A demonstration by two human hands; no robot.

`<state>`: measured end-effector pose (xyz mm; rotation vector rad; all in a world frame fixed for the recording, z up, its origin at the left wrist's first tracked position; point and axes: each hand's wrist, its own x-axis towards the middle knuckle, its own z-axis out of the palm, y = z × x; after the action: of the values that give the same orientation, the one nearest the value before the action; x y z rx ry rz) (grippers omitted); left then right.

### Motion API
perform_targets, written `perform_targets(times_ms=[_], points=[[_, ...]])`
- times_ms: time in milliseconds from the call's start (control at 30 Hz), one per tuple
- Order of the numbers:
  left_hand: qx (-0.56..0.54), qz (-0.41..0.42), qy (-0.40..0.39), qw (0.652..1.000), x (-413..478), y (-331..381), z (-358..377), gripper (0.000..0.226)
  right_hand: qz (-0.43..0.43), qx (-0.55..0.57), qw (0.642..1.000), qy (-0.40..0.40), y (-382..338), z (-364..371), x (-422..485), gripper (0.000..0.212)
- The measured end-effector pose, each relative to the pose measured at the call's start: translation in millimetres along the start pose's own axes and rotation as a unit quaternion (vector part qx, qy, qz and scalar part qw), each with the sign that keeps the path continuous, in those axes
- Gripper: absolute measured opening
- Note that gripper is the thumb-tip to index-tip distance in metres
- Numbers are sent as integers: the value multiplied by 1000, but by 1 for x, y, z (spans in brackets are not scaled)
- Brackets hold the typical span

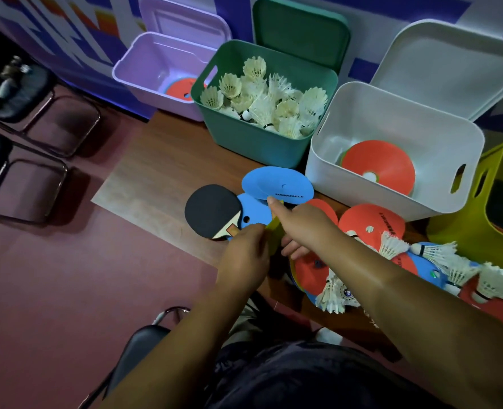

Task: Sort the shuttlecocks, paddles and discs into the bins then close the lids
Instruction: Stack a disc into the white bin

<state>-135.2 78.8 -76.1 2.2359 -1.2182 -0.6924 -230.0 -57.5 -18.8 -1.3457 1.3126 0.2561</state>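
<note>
My right hand [300, 228] pinches a blue disc [276, 183] by its near edge and holds it lifted over the table. My left hand [245, 255] grips a yellow-green disc [275, 234] seen edge-on between the two hands. A black-faced paddle [210, 209] lies on the table just left of my hands, on top of another blue disc [253, 212]. Red and blue discs [371, 221] and loose white shuttlecocks [439, 255] lie scattered to the right.
Along the wall stand a purple bin [144, 63] holding a red disc, a green bin [244, 143] full of shuttlecocks and a white bin [397, 199] with red discs, all lids up. A yellow-green bin [480, 231] is at the right edge. Chairs [23, 178] stand left.
</note>
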Motion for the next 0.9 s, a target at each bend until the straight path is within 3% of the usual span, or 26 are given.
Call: perform_targets(times_ms=[267, 400, 533, 667, 767, 833, 900], points=[[-1, 159, -11, 987, -7, 44, -9, 24, 89, -104, 990, -27, -11, -49, -6, 53], [86, 289, -10, 954, -2, 69, -7, 8, 72, -134, 988, -22, -7, -83, -17, 26], [111, 348, -4, 931, 5, 99, -5, 12, 62, -128, 989, -29, 11, -110, -27, 22], [28, 310, -64, 948, 12, 110, -17, 43, -15, -69, 998, 1, 30, -132, -44, 22], [6, 242, 30, 970, 18, 111, -25, 40, -61, -32, 996, 51, 46, -149, -56, 20], [14, 153, 109, 982, 27, 109, -26, 42, -86, -15, 993, 79, 54, -161, -63, 21], [-47, 46, 91, 994, 36, 113, -26, 46, -109, -2, 989, 99, 59, -171, -71, 25]])
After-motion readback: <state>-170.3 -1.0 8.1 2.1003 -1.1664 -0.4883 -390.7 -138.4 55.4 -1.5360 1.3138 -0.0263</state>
